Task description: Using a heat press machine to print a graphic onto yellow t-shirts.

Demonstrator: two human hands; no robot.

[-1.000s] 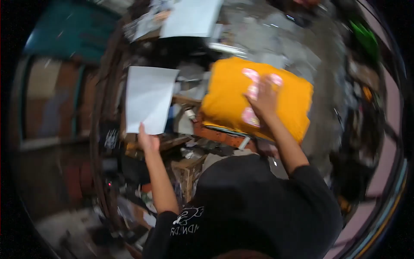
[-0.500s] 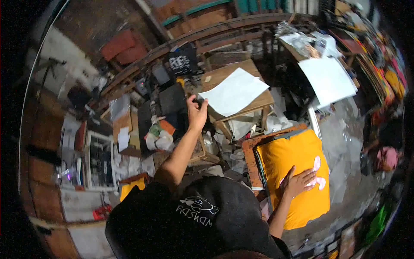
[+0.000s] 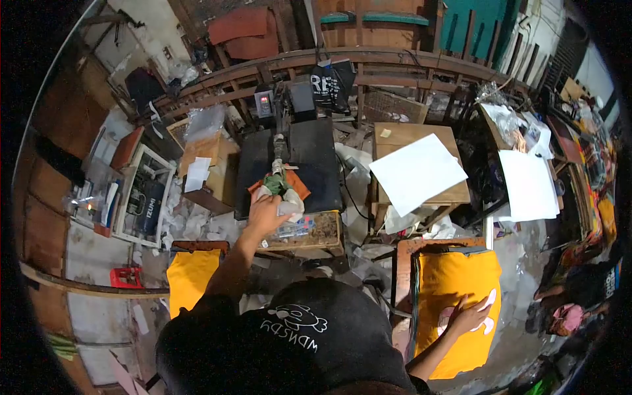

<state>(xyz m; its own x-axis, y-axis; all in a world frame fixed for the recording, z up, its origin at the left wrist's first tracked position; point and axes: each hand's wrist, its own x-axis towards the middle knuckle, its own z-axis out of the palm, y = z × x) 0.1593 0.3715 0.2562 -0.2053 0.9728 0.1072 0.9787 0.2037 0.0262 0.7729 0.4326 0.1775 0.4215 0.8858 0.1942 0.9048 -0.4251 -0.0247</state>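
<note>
My left hand [image 3: 265, 214] is closed on the cloth-wrapped handle [image 3: 294, 203] of a black flat press [image 3: 319, 151]. Pale and green cloth is bound around that handle, and an orange piece [image 3: 299, 182] shows beneath it. To the right, my right hand [image 3: 467, 316] lies with its fingers stretched out on a yellow cloth [image 3: 447, 276] spread over a padded board. Pale pink printed shapes [image 3: 488, 324] show on the yellow cloth under and beside my fingers. A white sheet of paper [image 3: 418, 172] rests on a small wooden table [image 3: 390, 134] between the two.
More white sheets [image 3: 528, 187] hang over a stand at the right. Another yellow cloth [image 3: 191, 280] covers a board at the left. A cardboard box [image 3: 220, 168] stands left of the press, and a red crate [image 3: 126, 277] sits on the floor. A person [image 3: 569, 316] is at the far right.
My left hand has left the near corner of the white sheet and moved left onto the press handle. The view has swung left. My right hand stays on the yellow cloth.
</note>
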